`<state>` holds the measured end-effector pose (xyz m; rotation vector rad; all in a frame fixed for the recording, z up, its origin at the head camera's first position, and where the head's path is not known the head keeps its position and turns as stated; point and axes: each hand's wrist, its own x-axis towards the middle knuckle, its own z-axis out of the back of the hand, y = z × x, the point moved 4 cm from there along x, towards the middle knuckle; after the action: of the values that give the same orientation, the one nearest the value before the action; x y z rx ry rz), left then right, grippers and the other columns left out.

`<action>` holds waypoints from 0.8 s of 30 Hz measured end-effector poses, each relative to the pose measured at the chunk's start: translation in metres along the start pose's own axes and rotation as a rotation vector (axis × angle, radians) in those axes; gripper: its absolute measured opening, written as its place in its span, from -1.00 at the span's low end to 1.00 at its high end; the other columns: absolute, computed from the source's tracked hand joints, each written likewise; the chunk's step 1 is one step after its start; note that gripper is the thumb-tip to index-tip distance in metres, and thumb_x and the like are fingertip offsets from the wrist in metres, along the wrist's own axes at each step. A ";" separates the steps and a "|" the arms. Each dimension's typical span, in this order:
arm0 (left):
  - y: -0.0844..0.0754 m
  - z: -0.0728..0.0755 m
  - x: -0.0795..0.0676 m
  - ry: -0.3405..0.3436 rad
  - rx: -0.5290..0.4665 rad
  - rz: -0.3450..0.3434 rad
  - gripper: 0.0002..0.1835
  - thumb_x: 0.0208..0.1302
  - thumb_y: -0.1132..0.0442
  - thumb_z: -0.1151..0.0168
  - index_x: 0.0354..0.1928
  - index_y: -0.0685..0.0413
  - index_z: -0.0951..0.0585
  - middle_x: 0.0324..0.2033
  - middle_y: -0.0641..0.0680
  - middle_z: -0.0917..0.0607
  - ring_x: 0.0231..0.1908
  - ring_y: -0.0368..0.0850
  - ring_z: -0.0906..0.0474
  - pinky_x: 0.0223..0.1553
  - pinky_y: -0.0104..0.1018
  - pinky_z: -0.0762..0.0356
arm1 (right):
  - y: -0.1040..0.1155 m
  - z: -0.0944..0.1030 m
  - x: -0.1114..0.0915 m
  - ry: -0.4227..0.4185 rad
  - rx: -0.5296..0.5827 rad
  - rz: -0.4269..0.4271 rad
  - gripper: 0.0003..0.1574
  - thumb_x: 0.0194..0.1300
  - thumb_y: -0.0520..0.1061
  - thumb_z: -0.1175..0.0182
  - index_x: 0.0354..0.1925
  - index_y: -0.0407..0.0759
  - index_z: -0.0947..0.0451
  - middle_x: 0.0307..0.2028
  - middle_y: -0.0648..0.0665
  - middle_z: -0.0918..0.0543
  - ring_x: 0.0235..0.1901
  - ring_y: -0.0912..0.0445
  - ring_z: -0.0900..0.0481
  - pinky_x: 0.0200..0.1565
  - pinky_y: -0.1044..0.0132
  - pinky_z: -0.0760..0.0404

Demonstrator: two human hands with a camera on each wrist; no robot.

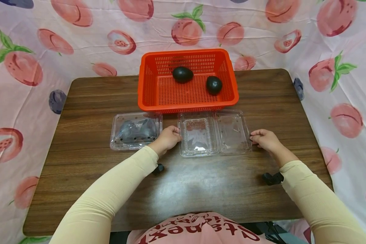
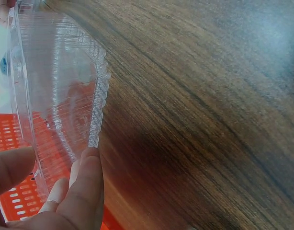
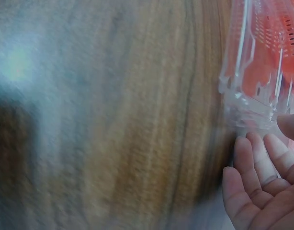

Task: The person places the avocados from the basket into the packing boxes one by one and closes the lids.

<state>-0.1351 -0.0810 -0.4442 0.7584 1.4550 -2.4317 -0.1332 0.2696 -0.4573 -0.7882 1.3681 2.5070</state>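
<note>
An opened clear plastic clamshell box lies flat on the table, its base to the left and its lid folded out to the right. My left hand holds the base's left side, thumb by the rim and fingers against the lower edge. At the lid's right edge is my right hand, its fingers loosely bent and spread just beside the lid's corner; the thumb is close to that edge. Left of my left hand sits a closed clamshell with dark round contents, partly hidden by glare.
Behind the boxes stands an orange-red plastic basket holding two dark avocados, one left and one right. The wood-grain table meets a peach-print cloth at the back and sides.
</note>
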 end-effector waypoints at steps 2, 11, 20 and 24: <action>0.000 0.000 0.000 0.003 -0.004 0.000 -0.73 0.25 0.47 -0.13 -0.01 0.37 -0.43 -0.24 0.20 -0.61 -0.27 -0.09 -0.45 -0.22 -0.33 -0.41 | 0.002 0.003 0.001 -0.006 -0.007 0.017 -0.51 0.39 -0.19 -0.02 0.15 -0.52 -0.33 0.00 -0.40 -0.55 -0.24 0.22 -0.55 -0.17 0.31 -0.54; 0.003 -0.001 -0.001 -0.015 -0.022 -0.019 -0.75 0.21 0.48 -0.13 -0.05 0.37 -0.45 -0.33 0.12 -0.59 -0.28 -0.10 -0.44 -0.24 -0.36 -0.40 | 0.016 0.019 0.005 -0.055 -0.101 0.075 -0.49 0.37 -0.20 0.00 0.17 -0.53 -0.31 -0.02 -0.39 -0.59 -0.20 0.16 -0.53 -0.19 0.37 -0.46; 0.002 0.000 -0.004 -0.023 -0.007 -0.038 -0.77 0.19 0.48 -0.13 -0.10 0.34 -0.45 -0.33 0.14 -0.60 -0.30 -0.11 -0.45 -0.28 -0.38 -0.39 | 0.043 0.041 0.008 -0.078 -0.251 0.104 -0.37 0.41 -0.05 -0.05 0.26 -0.45 -0.26 0.14 -0.47 -0.43 0.15 -0.28 -0.39 0.05 -0.04 -0.43; 0.003 0.000 -0.005 -0.020 0.006 -0.035 -0.76 0.20 0.47 -0.14 -0.08 0.34 -0.45 -0.29 0.16 -0.60 -0.30 -0.10 -0.45 -0.27 -0.36 -0.40 | 0.055 0.049 0.009 -0.094 -0.273 0.129 -0.36 0.40 -0.05 -0.07 0.26 -0.45 -0.26 0.16 -0.48 -0.41 0.16 -0.29 -0.37 0.08 -0.09 -0.42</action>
<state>-0.1300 -0.0827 -0.4435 0.7134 1.4661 -2.4633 -0.1802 0.2778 -0.4007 -0.6365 1.0932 2.8328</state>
